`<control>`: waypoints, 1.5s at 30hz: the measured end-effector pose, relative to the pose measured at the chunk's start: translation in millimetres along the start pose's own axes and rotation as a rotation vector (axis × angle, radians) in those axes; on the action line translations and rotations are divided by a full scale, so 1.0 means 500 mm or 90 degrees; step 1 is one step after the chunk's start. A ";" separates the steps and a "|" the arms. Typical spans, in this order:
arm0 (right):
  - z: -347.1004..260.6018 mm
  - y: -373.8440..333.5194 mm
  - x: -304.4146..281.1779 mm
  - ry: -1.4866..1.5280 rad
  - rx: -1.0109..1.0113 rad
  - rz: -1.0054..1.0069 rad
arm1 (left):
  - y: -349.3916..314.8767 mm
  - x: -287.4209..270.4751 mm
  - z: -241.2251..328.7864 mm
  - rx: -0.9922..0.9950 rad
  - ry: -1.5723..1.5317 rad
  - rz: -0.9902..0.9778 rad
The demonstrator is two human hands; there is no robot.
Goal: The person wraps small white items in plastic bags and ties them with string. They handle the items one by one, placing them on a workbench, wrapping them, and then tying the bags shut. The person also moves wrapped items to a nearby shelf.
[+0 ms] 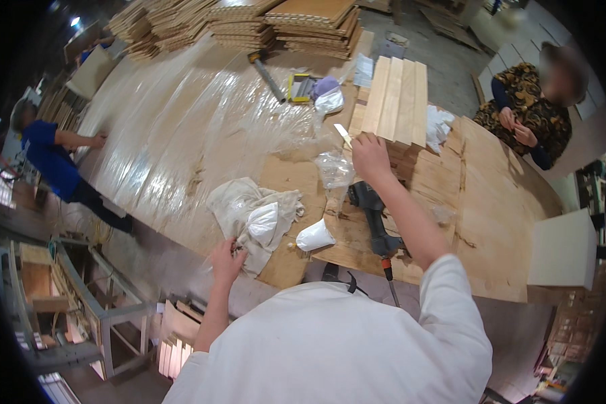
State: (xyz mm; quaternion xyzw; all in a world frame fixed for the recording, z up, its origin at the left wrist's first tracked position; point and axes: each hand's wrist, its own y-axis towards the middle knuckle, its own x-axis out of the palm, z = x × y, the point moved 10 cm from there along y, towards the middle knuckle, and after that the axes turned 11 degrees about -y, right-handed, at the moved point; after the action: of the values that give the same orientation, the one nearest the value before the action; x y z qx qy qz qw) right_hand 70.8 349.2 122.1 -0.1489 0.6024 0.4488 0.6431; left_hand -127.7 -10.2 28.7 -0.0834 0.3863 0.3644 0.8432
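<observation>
My right hand (370, 156) is closed around what looks like a putty knife (343, 135), its pale flat blade pointing up and left. It is beside a stack of light wooden boards (396, 101). Below my right forearm lies a black pneumatic nail gun (370, 219), its hose joined by a red fitting. My left hand (226, 261) rests at the table's near edge by a crumpled grey-white cloth (232, 202). Its fingers are loosely curled and apart, with nothing visible in them. A white bag (262, 222) sits on the cloth, and a white cup-like packet (315, 236) lies right of it.
Clear plastic film (202, 114) covers much of the worktable. A hammer (267, 77), a yellow-edged tray (299, 88) and stacked panels (310, 23) lie farther back. One person in blue (47, 151) stands left, another in a patterned top (528, 111) right. A metal frame (108, 310) stands lower left.
</observation>
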 end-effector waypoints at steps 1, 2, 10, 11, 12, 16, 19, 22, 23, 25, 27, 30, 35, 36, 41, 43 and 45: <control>-0.008 0.034 0.050 -0.056 -0.010 -0.095 | -0.013 0.003 0.002 0.006 0.022 0.017; -0.020 0.068 0.091 -0.113 -0.025 -0.182 | -0.017 0.002 0.003 0.011 0.046 0.040; -0.032 0.127 0.275 -0.262 -0.049 -0.525 | -0.030 0.002 -0.031 -0.073 0.110 0.058; -0.044 0.128 0.277 -0.252 -0.049 -0.515 | -0.036 -0.011 -0.045 -0.083 0.085 0.074; -0.056 0.130 0.278 -0.241 -0.046 -0.506 | -0.050 -0.016 -0.052 -0.092 0.059 0.090; -0.035 0.139 0.287 -0.189 0.021 -0.446 | -0.067 -0.030 0.020 -0.075 0.119 0.125; -0.035 0.142 0.288 -0.077 0.039 -0.402 | -0.075 -0.008 0.130 0.055 0.111 0.139; -0.063 0.160 0.251 -0.011 0.005 -0.342 | -0.053 0.028 0.201 0.103 0.079 0.095; -0.073 0.164 0.229 -0.003 -0.012 -0.318 | -0.037 0.035 0.221 0.114 0.079 0.082; -0.065 0.170 0.171 0.050 0.005 -0.255 | 0.002 0.039 0.258 0.150 0.096 0.077; -0.056 0.166 0.110 0.107 0.024 -0.203 | 0.044 0.035 0.284 0.190 0.130 0.093; -0.019 0.116 0.027 0.204 0.064 -0.144 | 0.102 0.047 0.299 0.186 0.127 0.084; 0.065 -0.049 -0.005 0.737 0.221 -0.150 | 0.169 0.095 0.319 0.184 0.167 -0.001; 0.081 -0.091 0.009 0.828 0.251 -0.135 | 0.177 0.097 0.306 0.160 0.184 -0.011; 0.148 -0.282 0.045 1.003 0.398 -0.133 | 0.138 -0.029 0.137 -0.051 0.030 0.109; 0.151 -0.334 0.050 1.077 0.463 -0.157 | 0.085 -0.031 0.039 -0.188 -0.061 0.094; 0.141 -0.352 0.059 1.160 0.476 -0.181 | 0.046 0.002 -0.009 -0.243 -0.056 0.047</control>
State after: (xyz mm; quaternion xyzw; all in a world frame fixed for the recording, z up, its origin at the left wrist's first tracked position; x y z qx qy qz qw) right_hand 245.5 315.3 50.0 -0.2951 0.9455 -0.1371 -0.0120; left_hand -145.7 4.9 28.0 -0.2116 0.2759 0.4653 0.8140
